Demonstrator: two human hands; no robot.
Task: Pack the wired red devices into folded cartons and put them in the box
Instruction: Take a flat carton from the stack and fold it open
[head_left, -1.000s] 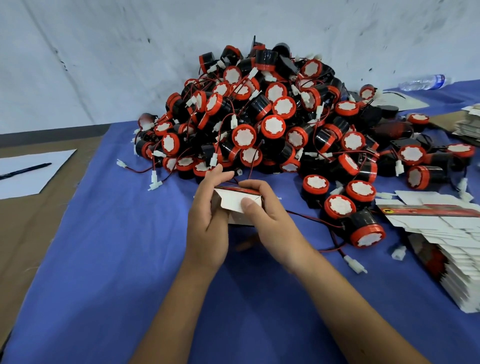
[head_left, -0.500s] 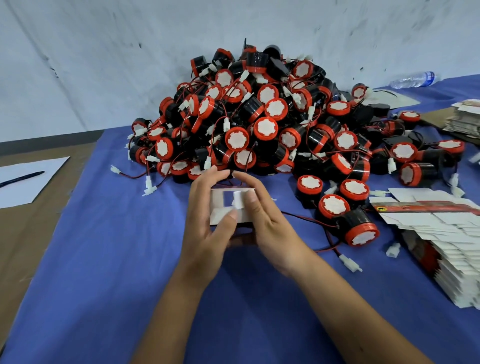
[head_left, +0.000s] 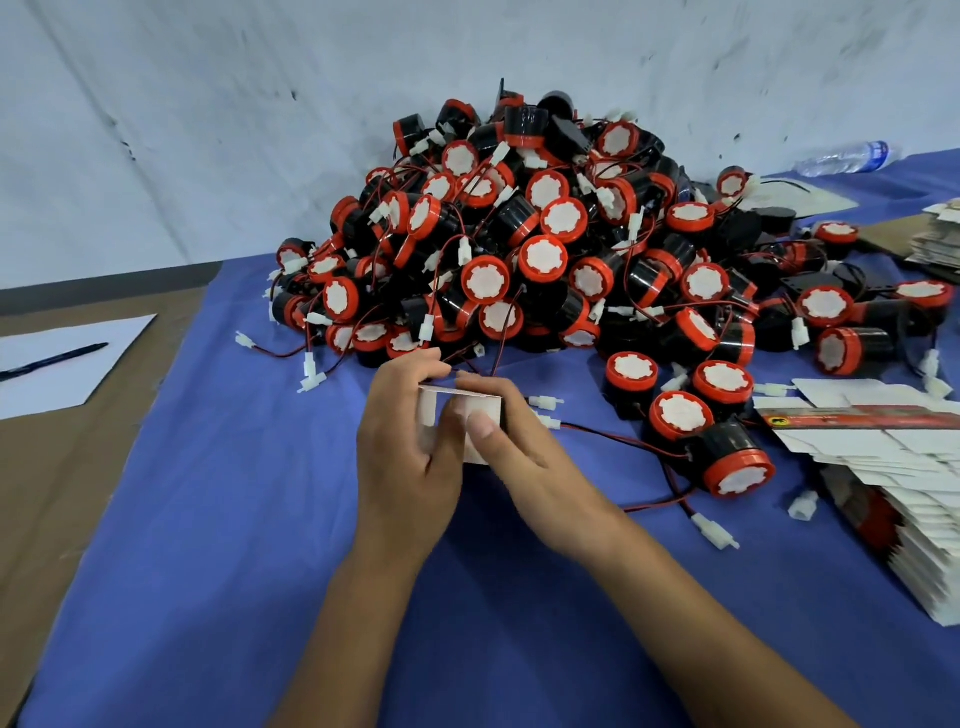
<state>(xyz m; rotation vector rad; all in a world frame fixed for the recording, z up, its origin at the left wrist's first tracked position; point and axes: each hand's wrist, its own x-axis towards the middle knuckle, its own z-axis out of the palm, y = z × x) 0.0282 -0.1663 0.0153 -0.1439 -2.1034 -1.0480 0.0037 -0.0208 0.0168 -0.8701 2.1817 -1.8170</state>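
A small white carton (head_left: 434, 413) sits between both my hands just above the blue cloth, in front of the pile. My left hand (head_left: 405, 457) grips its left side with fingers curled over the top edge. My right hand (head_left: 511, 452) holds the right side, thumb pressed on the near face. Much of the carton is hidden by my fingers. A big heap of red-and-black wired devices (head_left: 545, 244) with white connectors rises behind it. Single devices (head_left: 737, 465) lie loose to the right.
A fanned stack of flat white cartons (head_left: 914, 467) lies at the right edge. More flat cartons (head_left: 935, 239) sit at the far right. A water bottle (head_left: 847, 156) lies by the wall. Paper (head_left: 93, 364) with a pen (head_left: 52, 358) lies on the brown surface at left.
Both hands have turned the carton: its red-edged top faced me, then its open white inside, and it now stands with a thin top edge up. My right thumb has moved onto the near face.
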